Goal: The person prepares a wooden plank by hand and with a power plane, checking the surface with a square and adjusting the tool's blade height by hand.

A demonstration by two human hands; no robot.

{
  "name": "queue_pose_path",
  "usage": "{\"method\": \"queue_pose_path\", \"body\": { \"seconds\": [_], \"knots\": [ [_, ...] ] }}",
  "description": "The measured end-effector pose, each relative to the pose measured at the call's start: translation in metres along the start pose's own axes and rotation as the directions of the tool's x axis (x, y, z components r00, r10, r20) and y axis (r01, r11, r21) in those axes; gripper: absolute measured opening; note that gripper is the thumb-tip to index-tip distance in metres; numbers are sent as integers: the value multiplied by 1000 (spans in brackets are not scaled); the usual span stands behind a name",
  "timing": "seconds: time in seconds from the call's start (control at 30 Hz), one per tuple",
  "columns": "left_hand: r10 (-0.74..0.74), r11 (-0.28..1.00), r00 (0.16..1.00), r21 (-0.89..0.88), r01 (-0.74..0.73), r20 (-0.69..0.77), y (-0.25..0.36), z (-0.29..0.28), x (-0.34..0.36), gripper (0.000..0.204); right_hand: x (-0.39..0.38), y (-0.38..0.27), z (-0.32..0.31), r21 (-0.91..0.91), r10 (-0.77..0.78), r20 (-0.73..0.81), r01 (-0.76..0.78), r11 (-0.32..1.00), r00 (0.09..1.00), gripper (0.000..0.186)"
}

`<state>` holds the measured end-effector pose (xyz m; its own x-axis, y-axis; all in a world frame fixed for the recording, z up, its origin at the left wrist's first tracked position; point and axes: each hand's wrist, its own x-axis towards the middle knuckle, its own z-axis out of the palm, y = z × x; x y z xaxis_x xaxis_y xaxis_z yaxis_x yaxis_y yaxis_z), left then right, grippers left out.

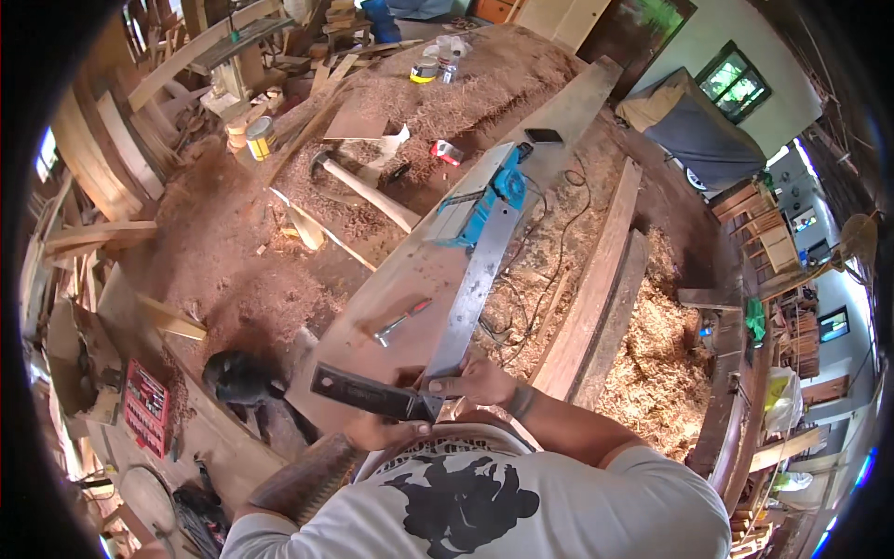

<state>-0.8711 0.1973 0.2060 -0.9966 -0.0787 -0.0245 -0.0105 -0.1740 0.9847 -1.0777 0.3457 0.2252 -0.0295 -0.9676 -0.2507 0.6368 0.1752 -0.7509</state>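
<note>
Large L-shaped metal square with long silvery blade and dark, thick stock (466,298): held in both hands over the near end of a long brown wooden board (400,279). Blade directed away along the board's right edge, its far end just beside the planer; whether wood is touched by it cannot be told.

Stock end at the corner gripped by the left hand (382,433), fingers partly hidden. Blade, near the same corner, pinched by the right hand (473,380), thumb laid on the upper face.

On the board, left of the blade, toward the near end: a small metal-shafted tool with red grip (402,321). Farther along, by the right edge: a bright blue power planer with pale grey flat base (507,189). Near the far end: a flat black rectangular phone (544,136).

Beyond the left edge: a hammer with pale wooden handle and dark head (368,191), laid among curled brown wood shavings (265,298). Beyond the right edge: a black looped cable (510,326) and a thick reddish-brown plank (596,289).

Far lower left noted: an opened red tool case (146,415); contents too small to be told.
</note>
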Motion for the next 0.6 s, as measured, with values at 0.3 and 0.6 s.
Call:
{"method": "queue_pose_path", "body": {
  "seconds": [0.3, 0.6],
  "knots": [
    [-108, 982, 987, -165, 87, -120, -28, 130, 131, 75, -85, -67, -152, -346, -9, 119, 50, 937, 993, 43],
    [-197, 979, 932, -117, 169, -303, -6, 176, 237, 47, -156, -102, -243, -534, -64, -54, 25, 845, 997, 35]
  ]
}}
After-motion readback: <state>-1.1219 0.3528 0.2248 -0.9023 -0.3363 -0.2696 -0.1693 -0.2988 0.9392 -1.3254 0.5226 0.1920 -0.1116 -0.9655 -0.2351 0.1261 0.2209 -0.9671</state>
